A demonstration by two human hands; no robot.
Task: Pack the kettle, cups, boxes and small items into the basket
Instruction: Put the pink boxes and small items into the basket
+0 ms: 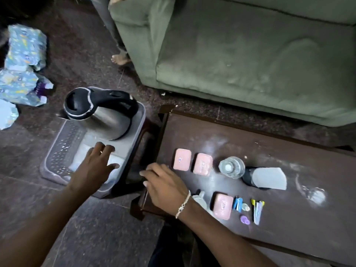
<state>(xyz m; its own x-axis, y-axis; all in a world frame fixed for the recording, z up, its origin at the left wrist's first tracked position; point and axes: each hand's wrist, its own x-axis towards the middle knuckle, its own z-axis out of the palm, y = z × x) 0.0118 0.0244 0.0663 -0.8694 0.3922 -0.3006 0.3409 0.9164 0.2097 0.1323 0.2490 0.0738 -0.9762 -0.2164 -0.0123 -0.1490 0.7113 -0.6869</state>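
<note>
A steel kettle (100,112) with a black lid and handle stands in the far end of the grey plastic basket (61,149) on the floor. My left hand (96,164) hovers over the basket's near half, fingers spread, holding nothing I can see. My right hand (165,182) rests with fingers apart at the left end of the dark table (269,218). On the table lie three pink boxes (182,158), (202,164), (223,206), a clear glass cup (231,167), a dark cup (258,178), a partly hidden pale item (200,197) and small items (248,209).
A green sofa (240,54) stands behind the table. Another person's bare foot (120,59) shows beside the sofa's left arm. Crumpled patterned wrapping (23,64) lies on the dark floor at far left. The basket sits just left of the table's end.
</note>
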